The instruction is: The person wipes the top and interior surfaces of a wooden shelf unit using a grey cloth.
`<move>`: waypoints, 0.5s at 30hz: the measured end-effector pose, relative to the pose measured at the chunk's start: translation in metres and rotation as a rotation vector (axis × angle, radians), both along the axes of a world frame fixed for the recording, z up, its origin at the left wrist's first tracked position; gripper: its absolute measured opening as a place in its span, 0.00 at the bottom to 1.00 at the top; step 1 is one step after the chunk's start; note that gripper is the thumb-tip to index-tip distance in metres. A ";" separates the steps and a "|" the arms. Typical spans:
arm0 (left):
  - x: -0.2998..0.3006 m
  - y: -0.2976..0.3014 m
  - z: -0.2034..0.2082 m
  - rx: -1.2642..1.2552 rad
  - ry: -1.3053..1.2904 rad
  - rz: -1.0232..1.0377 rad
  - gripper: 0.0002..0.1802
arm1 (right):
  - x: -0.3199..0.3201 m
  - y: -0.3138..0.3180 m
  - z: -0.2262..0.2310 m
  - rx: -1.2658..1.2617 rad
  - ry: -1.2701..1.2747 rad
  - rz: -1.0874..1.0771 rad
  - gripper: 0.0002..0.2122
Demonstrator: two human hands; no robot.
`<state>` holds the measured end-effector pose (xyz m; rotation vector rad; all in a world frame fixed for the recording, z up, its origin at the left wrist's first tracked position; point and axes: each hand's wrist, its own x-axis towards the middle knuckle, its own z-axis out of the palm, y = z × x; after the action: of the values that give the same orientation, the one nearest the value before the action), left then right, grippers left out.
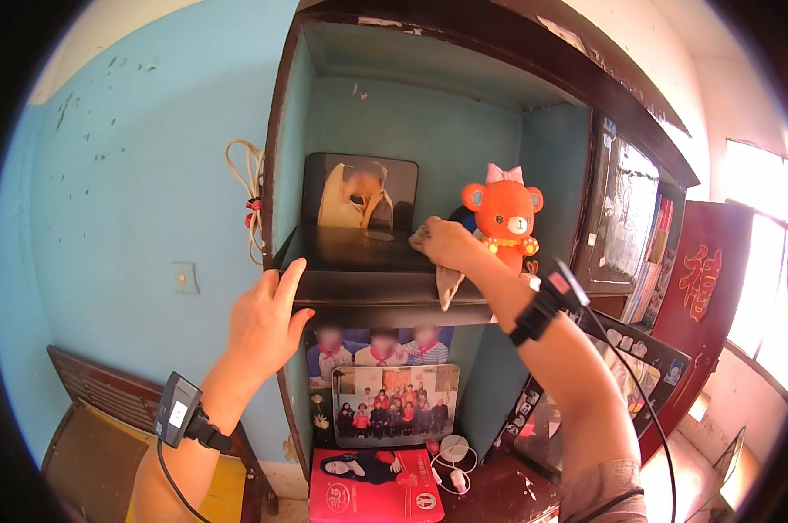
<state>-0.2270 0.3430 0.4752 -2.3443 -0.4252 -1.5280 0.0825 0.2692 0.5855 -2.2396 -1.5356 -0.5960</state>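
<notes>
My right hand [450, 245] is closed on a greyish-beige cloth [448, 288] that hangs over the front edge of a flat black box [350, 253]. The box lies on the middle shelf of a dark wooden cabinet. At its front left corner is my left hand [261, 327], index finger and thumb stretched apart, with nothing held. Whether the fingers press the box or the cabinet's edge I cannot tell. Just right of my right hand sits an orange plush bear [505, 218] with a pink bow. A framed picture [359, 192] leans on the back panel behind the box.
Below are a framed group photo [395, 405], a red box [372, 488] and a white coiled cable [455, 458]. A looped cord [253, 205] hangs at the cabinet's left side. A glass-panelled door [625, 209] stands right of the shelf. Cables run from both wrist devices.
</notes>
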 end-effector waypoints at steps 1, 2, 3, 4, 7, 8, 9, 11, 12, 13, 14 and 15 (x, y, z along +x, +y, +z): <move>0.002 -0.001 0.001 0.001 0.007 0.000 0.38 | 0.005 0.016 -0.003 0.021 -0.045 0.042 0.17; -0.003 -0.001 0.000 -0.005 0.006 0.017 0.38 | -0.013 0.026 0.000 0.024 -0.069 0.135 0.17; -0.005 -0.001 -0.001 -0.038 0.007 0.022 0.38 | -0.036 0.033 0.003 0.025 -0.092 0.222 0.17; -0.007 0.000 -0.001 -0.074 0.016 0.026 0.38 | -0.059 0.035 0.005 0.011 0.254 0.280 0.19; -0.007 0.002 -0.003 -0.093 0.019 0.016 0.38 | -0.098 0.036 -0.005 0.109 0.096 0.802 0.25; -0.007 0.003 -0.003 -0.087 0.016 0.012 0.38 | -0.109 0.033 -0.006 0.106 0.086 0.940 0.25; -0.010 0.006 -0.005 -0.077 0.013 0.011 0.38 | -0.118 0.029 -0.003 0.056 0.095 0.919 0.25; -0.010 0.007 -0.003 -0.048 0.014 -0.012 0.39 | -0.108 0.024 0.002 0.028 0.060 0.878 0.25; -0.008 0.007 -0.002 -0.050 0.034 -0.005 0.39 | -0.088 0.029 0.004 0.038 0.013 0.864 0.25; -0.008 0.006 0.000 -0.049 0.048 0.002 0.39 | -0.060 0.034 0.007 0.035 -0.076 0.843 0.25; -0.008 0.003 0.002 -0.039 0.059 0.008 0.40 | -0.028 0.039 0.004 0.079 -0.089 0.857 0.24; -0.014 0.001 0.001 -0.038 0.043 0.026 0.40 | -0.016 0.044 0.005 0.040 -0.003 0.642 0.24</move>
<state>-0.2411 0.3444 0.4758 -2.3860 -0.4767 -1.4676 0.0668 0.3136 0.5907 -1.5688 -2.0715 -0.4223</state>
